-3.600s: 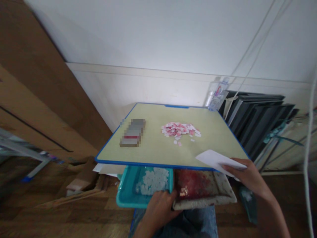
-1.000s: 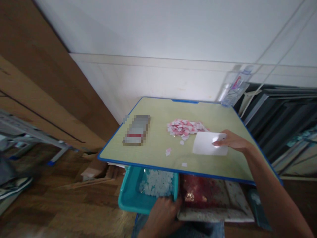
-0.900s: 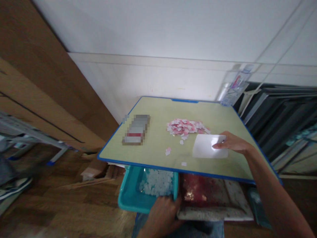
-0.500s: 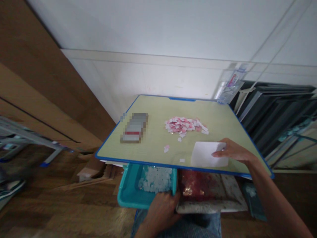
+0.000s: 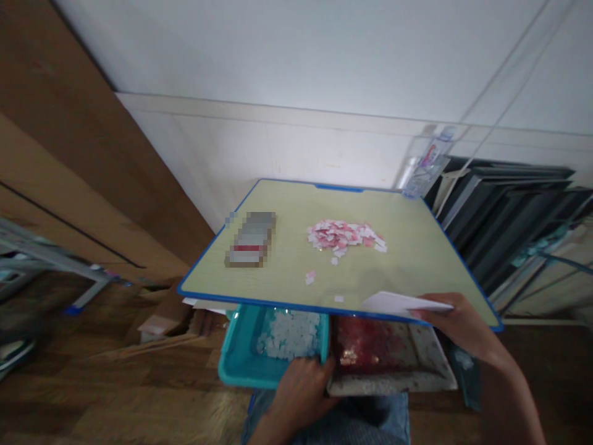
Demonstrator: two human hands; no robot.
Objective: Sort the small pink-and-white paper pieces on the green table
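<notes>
My right hand (image 5: pixel 463 324) pinches a flat white card (image 5: pixel 393 303), seen nearly edge-on at the front right of the small table (image 5: pixel 417 266). Closed over the near right rim of a teal basin (image 5: pixel 245 369) is my left hand (image 5: pixel 304 384); part of its fingers is hidden. Small white pieces (image 5: pixel 291 334) lie inside the basin. A heap of pink and white paper-like bits (image 5: pixel 340 235) sits on the tabletop, with a few loose bits (image 5: pixel 310 277) nearer the front edge.
A blurred-out flat object (image 5: pixel 251 240) rests on the table's left side. A plastic bottle (image 5: pixel 428 164) stands at the back right corner. Beside the basin is a pale tray (image 5: pixel 393 386) with wet red contents. Dark panels (image 5: pixel 504 204) lean at the right; a metal ladder (image 5: pixel 50 253) is left.
My right hand has moved toward the table's front edge and tilted the card from face-up view to nearly edge-on. My left hand stays at the basin rim.
</notes>
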